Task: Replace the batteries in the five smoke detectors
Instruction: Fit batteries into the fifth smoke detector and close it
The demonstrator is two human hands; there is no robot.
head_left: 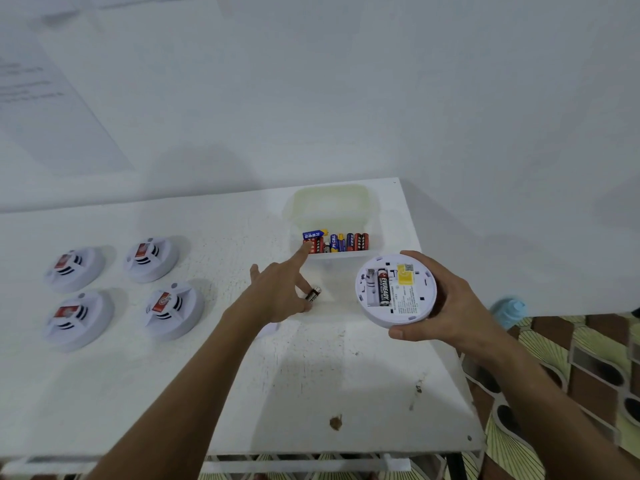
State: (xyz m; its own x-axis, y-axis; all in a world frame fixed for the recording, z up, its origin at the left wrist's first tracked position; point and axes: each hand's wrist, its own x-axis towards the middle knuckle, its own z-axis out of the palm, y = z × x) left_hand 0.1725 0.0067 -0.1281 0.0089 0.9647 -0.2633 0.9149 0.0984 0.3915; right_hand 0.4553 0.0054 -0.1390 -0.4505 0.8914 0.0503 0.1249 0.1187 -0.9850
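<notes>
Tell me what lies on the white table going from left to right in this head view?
Four smoke detectors → left hand with a battery → box of batteries → open smoke detector held in the right hand.

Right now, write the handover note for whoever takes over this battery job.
Left hand: pinches a loose battery, index finger reaching to the battery box.
Right hand: grips the open detector, back up, one battery seated, the slot beside it empty.
Four detectors sit face up at the table's left.
Done: nothing finished that I can see.
Left: fill this one, close it, then check the other four.
</notes>
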